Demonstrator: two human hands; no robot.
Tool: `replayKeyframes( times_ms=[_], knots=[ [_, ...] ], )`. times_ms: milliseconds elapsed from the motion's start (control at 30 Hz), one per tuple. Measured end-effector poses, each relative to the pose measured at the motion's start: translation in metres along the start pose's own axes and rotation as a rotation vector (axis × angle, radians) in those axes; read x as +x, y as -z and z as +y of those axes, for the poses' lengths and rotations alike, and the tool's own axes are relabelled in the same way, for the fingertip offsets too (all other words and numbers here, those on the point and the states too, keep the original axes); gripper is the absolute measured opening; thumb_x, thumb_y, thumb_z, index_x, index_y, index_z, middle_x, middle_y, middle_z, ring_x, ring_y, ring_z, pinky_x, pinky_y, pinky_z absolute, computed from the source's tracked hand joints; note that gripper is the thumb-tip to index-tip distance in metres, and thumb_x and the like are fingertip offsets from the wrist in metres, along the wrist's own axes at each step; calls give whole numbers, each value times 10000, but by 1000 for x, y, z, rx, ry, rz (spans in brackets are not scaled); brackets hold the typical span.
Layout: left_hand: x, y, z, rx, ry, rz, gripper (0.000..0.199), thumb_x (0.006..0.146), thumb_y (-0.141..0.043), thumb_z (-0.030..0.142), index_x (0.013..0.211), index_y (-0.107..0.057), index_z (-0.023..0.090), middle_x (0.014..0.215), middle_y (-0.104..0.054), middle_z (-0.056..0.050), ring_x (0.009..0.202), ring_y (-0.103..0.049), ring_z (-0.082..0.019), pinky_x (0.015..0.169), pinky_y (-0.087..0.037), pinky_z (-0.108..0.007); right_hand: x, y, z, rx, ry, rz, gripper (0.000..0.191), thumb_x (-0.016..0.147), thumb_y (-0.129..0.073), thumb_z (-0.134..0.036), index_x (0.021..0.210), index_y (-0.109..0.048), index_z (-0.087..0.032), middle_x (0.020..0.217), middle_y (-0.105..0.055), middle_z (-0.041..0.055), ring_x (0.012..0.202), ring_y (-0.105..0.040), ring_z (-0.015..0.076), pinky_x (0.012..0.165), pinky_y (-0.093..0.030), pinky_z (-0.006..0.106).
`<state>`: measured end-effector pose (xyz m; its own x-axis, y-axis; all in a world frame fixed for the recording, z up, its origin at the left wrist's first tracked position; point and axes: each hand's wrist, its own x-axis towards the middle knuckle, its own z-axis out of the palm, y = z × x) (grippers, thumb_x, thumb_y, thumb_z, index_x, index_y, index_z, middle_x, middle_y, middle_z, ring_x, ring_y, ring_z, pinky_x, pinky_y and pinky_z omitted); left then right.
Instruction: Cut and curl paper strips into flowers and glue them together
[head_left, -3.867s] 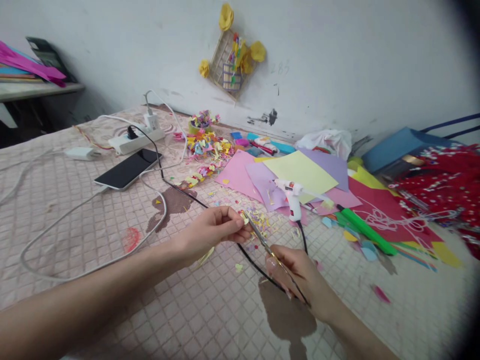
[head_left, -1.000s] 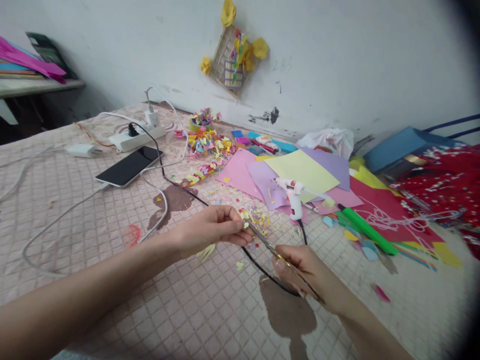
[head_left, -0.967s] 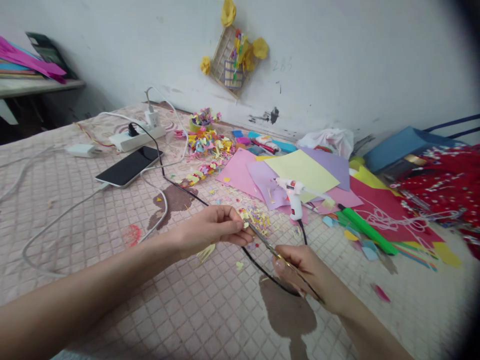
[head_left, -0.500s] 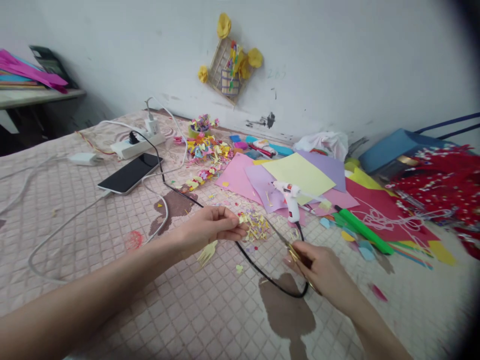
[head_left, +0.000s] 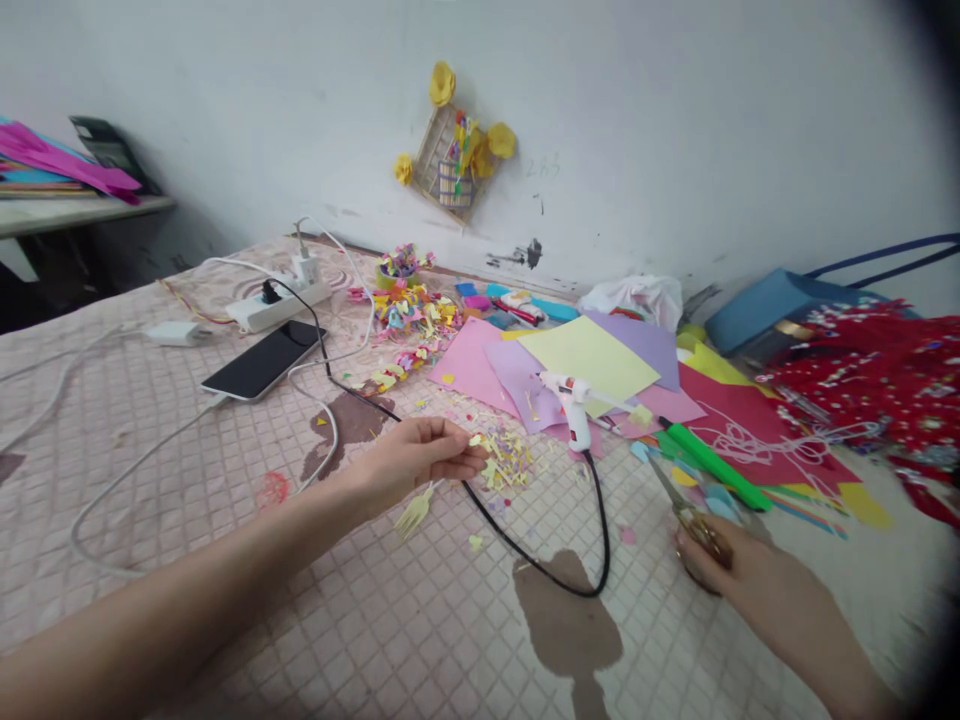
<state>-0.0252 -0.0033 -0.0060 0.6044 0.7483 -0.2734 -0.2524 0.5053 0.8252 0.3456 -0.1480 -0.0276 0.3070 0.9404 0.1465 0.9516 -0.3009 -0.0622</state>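
we hold the scissors [head_left: 696, 532] in our right hand [head_left: 754, 570], fingers wrapped round the handles, the blades pointing ahead of that hand and to its left. our left hand [head_left: 426, 458], well apart from the right, is pinched at the fingertips on a tiny pale paper piece [head_left: 475, 440]. just right of those fingertips lies a pile of snippets [head_left: 510, 460]; just nearer to us than the left hand is a fringed yellow strip [head_left: 414, 514]. the black cable [head_left: 606, 515] passes under our left hand and loops between our hands to the white glue gun [head_left: 574, 410], ahead of the gap between them. ahead of the right hand, beside the blades, lies a green tool [head_left: 716, 468]. farther out, the pale yellow sheet [head_left: 589, 352] lies beyond the glue gun, the heap of cut shapes [head_left: 420, 310] ahead of our left hand, and the phone [head_left: 262, 360] to that hand's left.
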Motion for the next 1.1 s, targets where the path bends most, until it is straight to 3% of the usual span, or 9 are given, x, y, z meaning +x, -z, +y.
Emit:
replayKeyframes(
  times_ms=[100,267,333,467,600,733,933,1100],
  knots=[
    [-1,0,0,35,-10,12,189,746,-710,230,732,-572,100,818,-717,-85,717,-677,-126,734,-520,-252,3,6,4,15,-36,-88,294,807,-477,-487,868,-624,-240,774,-696,106,635,-651,290,530,-425,367],
    [-2,1,0,141,-64,4,244,736,-712,304,755,-571,106,843,-714,-86,755,-678,-146,767,-513,-289,8,24,-14,150,-37,10,299,828,-465,-463,937,-618,-231,917,-697,123,710,-658,281,565,-464,374],
    [-3,3,4,194,-106,9,233,747,-699,303,766,-570,109,843,-714,-82,760,-675,-144,773,-509,-295,12,28,-35,289,25,8,331,825,-476,-474,949,-625,-205,937,-691,112,719,-659,258,586,-492,354],
    [-3,6,15,292,-180,37,190,770,-670,276,766,-564,118,816,-709,-62,747,-670,-134,765,-509,-302,21,33,-97,547,195,-137,289,865,-482,-421,1000,-617,-203,995,-669,88,796,-649,215,625,-508,304],
    [-3,6,15,371,-164,10,180,771,-660,269,755,-570,114,761,-699,-56,717,-664,-135,728,-517,-297,27,33,-160,769,313,-216,218,878,-495,-357,914,-621,-183,744,-655,44,659,-631,167,573,-481,267],
    [-5,0,6,456,-138,-56,187,793,-630,291,795,-594,107,741,-684,-57,702,-654,-136,695,-521,-283,24,26,-200,1057,349,-431,160,868,-514,-307,953,-564,-181,764,-623,12,575,-616,112,476,-445,207],
    [-9,-7,3,540,-152,-68,187,808,-603,293,802,-609,107,709,-661,-46,680,-632,-132,658,-506,-264,18,15,-215,1202,336,-421,107,848,-535,-266,923,-501,-197,770,-576,-17,609,-617,106,543,-479,220],
    [-10,-9,-1,494,-122,-118,182,805,-611,300,811,-607,117,729,-677,-47,690,-640,-132,669,-504,-259,17,13,-215,1225,307,-407,79,847,-528,-265,840,-493,-194,679,-558,-29,558,-579,98,485,-430,203]
  ],
)
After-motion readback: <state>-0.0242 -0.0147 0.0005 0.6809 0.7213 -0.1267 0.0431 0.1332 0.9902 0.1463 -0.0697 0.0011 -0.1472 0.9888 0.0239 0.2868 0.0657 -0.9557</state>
